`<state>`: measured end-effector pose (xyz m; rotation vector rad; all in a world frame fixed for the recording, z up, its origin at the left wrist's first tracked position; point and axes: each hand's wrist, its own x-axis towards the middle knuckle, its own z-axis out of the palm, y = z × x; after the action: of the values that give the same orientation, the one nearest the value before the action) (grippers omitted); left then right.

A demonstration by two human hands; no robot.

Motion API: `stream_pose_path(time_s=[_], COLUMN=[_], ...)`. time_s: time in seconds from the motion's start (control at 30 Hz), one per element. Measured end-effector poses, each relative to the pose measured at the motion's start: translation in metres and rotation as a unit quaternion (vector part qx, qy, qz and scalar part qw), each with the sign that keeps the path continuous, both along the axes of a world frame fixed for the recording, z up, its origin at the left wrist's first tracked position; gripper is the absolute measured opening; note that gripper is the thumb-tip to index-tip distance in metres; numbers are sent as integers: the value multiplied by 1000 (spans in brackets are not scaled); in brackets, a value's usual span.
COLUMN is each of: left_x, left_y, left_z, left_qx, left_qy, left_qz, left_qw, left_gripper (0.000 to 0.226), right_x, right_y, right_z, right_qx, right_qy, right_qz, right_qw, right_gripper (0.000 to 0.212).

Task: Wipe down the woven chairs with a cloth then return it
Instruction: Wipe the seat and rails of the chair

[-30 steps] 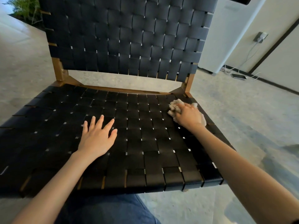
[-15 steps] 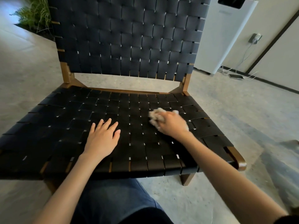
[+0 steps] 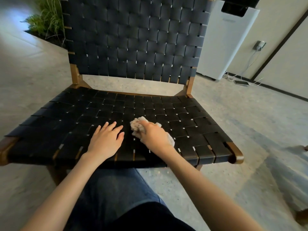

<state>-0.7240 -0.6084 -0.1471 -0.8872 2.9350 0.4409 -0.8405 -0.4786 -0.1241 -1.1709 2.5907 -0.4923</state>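
A chair with black woven straps on a brown wooden frame (image 3: 236, 152) fills the middle of the view, seat towards me and backrest upright behind. My right hand (image 3: 154, 138) presses a crumpled beige cloth (image 3: 137, 125) onto the front middle of the seat, fingers closed over it. Just left of it, my left hand (image 3: 106, 140) lies flat on the seat, fingers spread, holding nothing. The two hands are a few centimetres apart.
A white appliance (image 3: 225, 44) stands behind the chair at the right, with cables and a phone (image 3: 241, 82) on the floor beside it. A green plant (image 3: 46, 20) is at the back left. My knee in blue jeans (image 3: 113, 189) is under the seat's front edge.
My right hand has slid the cloth from the seat's back right corner leftwards and forwards to the front middle, next to my left hand. My left hand has stayed on the seat.
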Motion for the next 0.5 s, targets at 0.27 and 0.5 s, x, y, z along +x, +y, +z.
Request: stream_pose_path(time_s=[0.27,0.5], left_x=[6,7], left_y=[1,3], left_z=[6,10], left_qx=[14,23], left_qy=[21,25], left_qz=[-1,-4], left_qw=[1000,999], left_gripper=[45,44], right_x=[-29,-40], right_y=[76,150], right_z=[3,18], right_qx=[19,-29], right_qy=[125,190], right_qz=[-57,-183], right_qw=[990,964], right_gripper=[43,38])
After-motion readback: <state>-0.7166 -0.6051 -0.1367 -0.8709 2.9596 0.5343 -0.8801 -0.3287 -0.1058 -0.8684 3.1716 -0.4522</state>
